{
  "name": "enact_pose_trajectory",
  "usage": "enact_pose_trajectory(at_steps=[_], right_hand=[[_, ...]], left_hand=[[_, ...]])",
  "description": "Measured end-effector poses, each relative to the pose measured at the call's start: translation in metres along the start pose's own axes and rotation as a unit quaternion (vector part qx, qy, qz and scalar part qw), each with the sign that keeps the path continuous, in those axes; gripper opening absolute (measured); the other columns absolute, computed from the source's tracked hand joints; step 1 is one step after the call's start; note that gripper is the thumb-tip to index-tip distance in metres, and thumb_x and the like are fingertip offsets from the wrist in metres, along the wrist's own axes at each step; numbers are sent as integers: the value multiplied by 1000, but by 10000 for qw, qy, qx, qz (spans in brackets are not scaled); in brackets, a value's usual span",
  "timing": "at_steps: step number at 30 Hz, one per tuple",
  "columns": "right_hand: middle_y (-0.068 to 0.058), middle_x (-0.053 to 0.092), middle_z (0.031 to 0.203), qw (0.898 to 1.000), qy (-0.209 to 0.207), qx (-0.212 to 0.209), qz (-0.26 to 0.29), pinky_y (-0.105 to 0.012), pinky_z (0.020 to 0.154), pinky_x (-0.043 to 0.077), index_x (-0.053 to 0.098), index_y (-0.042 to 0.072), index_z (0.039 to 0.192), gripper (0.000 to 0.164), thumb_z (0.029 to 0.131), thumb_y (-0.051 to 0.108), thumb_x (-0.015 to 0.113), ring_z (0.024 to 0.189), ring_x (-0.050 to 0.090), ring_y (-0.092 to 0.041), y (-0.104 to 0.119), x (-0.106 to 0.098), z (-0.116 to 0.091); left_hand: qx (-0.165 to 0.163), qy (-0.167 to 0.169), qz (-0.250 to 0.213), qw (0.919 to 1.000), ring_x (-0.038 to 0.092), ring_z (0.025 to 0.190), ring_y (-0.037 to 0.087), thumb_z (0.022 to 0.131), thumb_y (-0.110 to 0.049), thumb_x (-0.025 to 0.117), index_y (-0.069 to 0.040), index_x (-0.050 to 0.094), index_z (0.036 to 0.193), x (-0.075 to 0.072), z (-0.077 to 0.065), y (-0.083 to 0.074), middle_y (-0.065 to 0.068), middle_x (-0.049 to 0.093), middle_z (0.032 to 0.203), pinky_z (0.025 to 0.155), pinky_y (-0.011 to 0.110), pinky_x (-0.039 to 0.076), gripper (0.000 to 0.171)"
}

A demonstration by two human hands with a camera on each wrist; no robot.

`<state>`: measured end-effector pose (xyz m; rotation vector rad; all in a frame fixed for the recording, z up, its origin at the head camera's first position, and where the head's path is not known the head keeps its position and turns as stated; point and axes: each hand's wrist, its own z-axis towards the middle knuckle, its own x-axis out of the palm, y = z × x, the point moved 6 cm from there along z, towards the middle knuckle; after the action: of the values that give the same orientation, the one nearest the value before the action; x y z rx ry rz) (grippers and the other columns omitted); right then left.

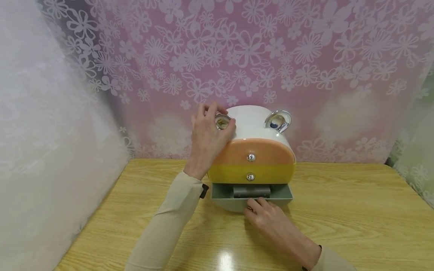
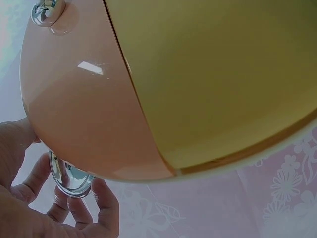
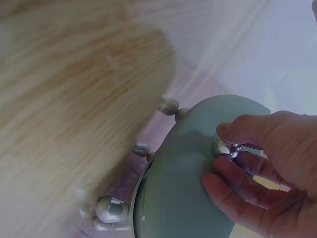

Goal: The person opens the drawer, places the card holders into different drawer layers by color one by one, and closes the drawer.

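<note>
A small rounded drawer cabinet with a white top (image 1: 249, 120) stands on the table, with an orange drawer (image 1: 271, 150) above a yellow one (image 1: 227, 173). Its grey-green bottom drawer (image 1: 227, 204) is pulled out, and a dark grey box-like thing (image 1: 252, 191) shows inside. My left hand (image 1: 208, 131) curls round the silver ear (image 2: 74, 183) at the cabinet's top left, thumb on the near side. With thumb and fingers my right hand (image 1: 271, 220) pinches the round silver knob (image 3: 225, 148) on the bottom drawer's front.
Another silver ear (image 1: 278, 120) sticks up at the cabinet's top right. Silver ball feet (image 3: 111, 209) show beneath the cabinet. Behind the wooden table (image 1: 346, 210) hangs a pink flowered curtain (image 1: 217, 56), with a pale sheet (image 1: 44, 131) at the left.
</note>
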<state>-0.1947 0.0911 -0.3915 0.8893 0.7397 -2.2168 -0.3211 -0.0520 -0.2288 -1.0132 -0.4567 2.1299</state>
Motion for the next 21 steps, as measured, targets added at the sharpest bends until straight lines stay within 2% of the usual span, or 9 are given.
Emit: enact_pose_trajectory(at_steps=[3, 8, 14, 18, 19, 21], right_hand=[[-6, 59, 96, 10000, 37, 8, 50, -29, 61, 54, 68, 8, 87, 9, 81, 2, 65, 75, 56, -20, -1, 1, 1], [-5, 59, 97, 9999, 135, 33, 73, -31, 62, 55, 67, 7, 87, 9, 81, 0, 66, 76, 57, -20, -3, 2, 2], [-6, 59, 96, 9999, 61, 18, -106, -30, 61, 55, 69, 7, 87, 19, 74, -3, 79, 75, 57, -21, -5, 3, 5], [-5, 59, 95, 9998, -9, -1, -206, -29, 59, 54, 69, 7, 85, 22, 72, -4, 82, 73, 56, -21, -7, 3, 6], [-5, 59, 95, 9998, -22, 5, -220, -29, 59, 54, 69, 8, 85, 14, 82, -5, 75, 73, 56, -21, -8, 4, 6], [-5, 58, 95, 9998, -22, 8, -200, -29, 59, 54, 69, 8, 85, 14, 82, -4, 75, 73, 56, -21, -9, 4, 7]], left_hand=[[16, 6, 18, 10000, 46, 103, 29, 93, -35, 71, -19, 62, 109, 0, 0, 0, 5, 50, 111, 79, 39, 47, 24], [-9, 37, 69, 10000, 46, 104, 29, 93, -36, 71, -19, 62, 111, 0, 0, 0, 5, 51, 113, 79, 39, 48, 26], [-1, 36, 91, 10000, 46, 106, 29, 93, -36, 71, -19, 62, 112, 0, 1, 0, 6, 50, 114, 80, 39, 50, 27], [9, 24, 104, 9999, 46, 107, 30, 93, -35, 71, -19, 62, 111, 0, 3, 0, 6, 50, 113, 82, 40, 50, 26], [17, 22, 93, 10000, 47, 107, 30, 93, -35, 71, -18, 63, 111, 0, 3, 0, 7, 50, 113, 82, 41, 51, 26], [22, 27, 73, 10000, 47, 108, 30, 93, -35, 71, -18, 63, 111, 0, 4, 0, 7, 50, 114, 84, 41, 51, 26]])
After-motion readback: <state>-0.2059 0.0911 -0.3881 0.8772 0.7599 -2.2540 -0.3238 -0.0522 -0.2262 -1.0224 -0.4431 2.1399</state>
